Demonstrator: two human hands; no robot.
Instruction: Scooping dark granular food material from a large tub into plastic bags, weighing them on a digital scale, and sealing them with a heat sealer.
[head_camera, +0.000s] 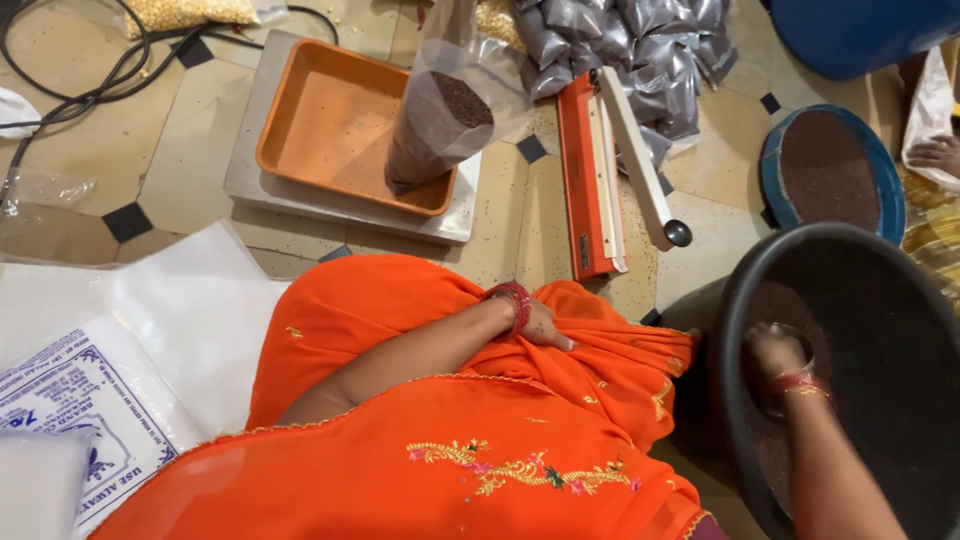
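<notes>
My right hand (775, 352) reaches down into a large black tub (735, 300) of dark brown seeds, closed around a small steel cup (800, 345) that is partly hidden by the hand. My left hand (538, 322) rests on my knee, fingers pressed into the orange cloth (450, 440) of my clothing, holding nothing else. A clear plastic bag (435, 125) partly filled with the same dark seeds stands upright in an orange tray (320, 120) on a grey weighing scale (250, 185).
An orange heat sealer (590, 170) with its white arm raised lies on the tiled floor. Several sealed seed packets (640, 50) are heaped behind it. A blue-rimmed pan of seeds (835, 170), black cables (80, 70) and printed plastic sacks (90, 390) surround me. Another person's hand (935, 152) shows at right.
</notes>
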